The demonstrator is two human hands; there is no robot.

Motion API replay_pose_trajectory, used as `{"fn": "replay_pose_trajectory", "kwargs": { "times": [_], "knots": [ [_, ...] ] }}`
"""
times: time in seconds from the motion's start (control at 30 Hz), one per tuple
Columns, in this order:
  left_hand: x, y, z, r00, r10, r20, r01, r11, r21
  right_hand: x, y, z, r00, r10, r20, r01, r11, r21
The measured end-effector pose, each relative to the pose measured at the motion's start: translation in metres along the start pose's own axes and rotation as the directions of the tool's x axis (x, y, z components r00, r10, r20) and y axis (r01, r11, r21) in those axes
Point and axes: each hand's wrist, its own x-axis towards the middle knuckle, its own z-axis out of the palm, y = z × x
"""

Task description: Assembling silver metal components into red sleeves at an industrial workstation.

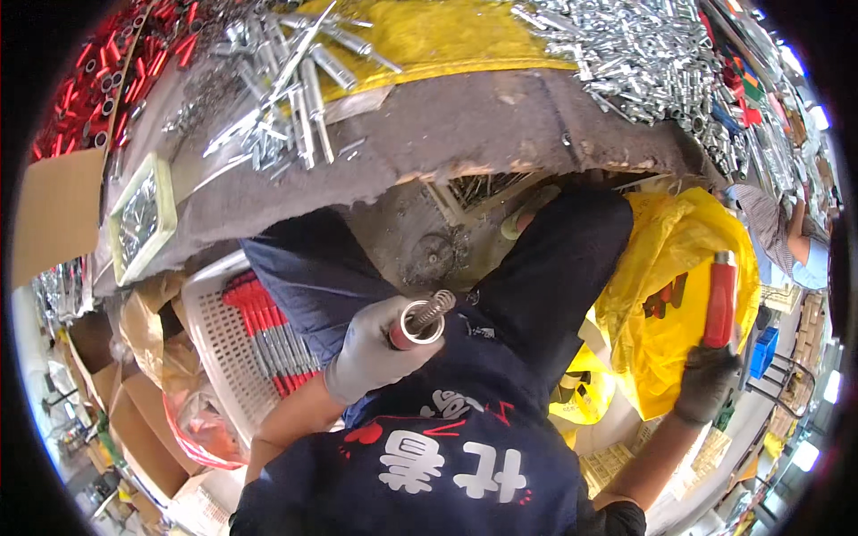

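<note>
My left hand [371, 350], in a grey glove, grips a short metal tube [420, 324] with a spring sticking out of its open end, held above my lap. Out to the right, my right hand [706, 380] in a dark glove holds a red plastic handle [719, 299] upright, next to a yellow plastic bag [666, 259] that has more red handles inside it.
A grey workbench [429, 134] ahead carries piles of silver metal tubes [643, 54] and rods [286, 80], with a yellow sheet [438, 36]. Red sleeves [98, 80] lie far left. A white basket [223, 339] of red-handled tools sits at my left. Another person's arm [791, 237] shows at right.
</note>
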Motion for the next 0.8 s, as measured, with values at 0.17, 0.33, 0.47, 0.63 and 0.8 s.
{"fn": "replay_pose_trajectory", "kwargs": {
  "times": [0.17,0.33,0.47,0.63,0.8],
  "knots": [
    [-0.007,0.005,-0.014,0.986,-0.059,0.154,0.115,0.916,-0.384,-0.041,0.081,0.156,0.690,0.481,0.541,-0.238,0.857,-0.458],
    [-0.024,-0.001,-0.034,0.995,0.034,-0.096,-0.051,0.984,-0.173,-0.065,0.113,0.192,0.241,0.605,0.759,-0.491,0.751,-0.442],
    [-0.034,-0.012,-0.032,0.978,0.047,-0.201,-0.067,0.993,-0.095,-0.086,0.102,0.251,0.217,0.462,0.860,0.257,0.823,-0.507],
    [-0.051,-0.013,-0.057,0.966,0.020,-0.256,0.023,0.986,0.163,-0.056,0.100,0.243,0.353,0.400,0.846,0.265,0.824,-0.501],
    [-0.066,-0.019,-0.076,0.986,0.026,-0.163,0.050,0.894,0.446,-0.018,0.054,0.255,0.337,0.330,0.882,0.531,0.706,-0.467]
  ]
}}
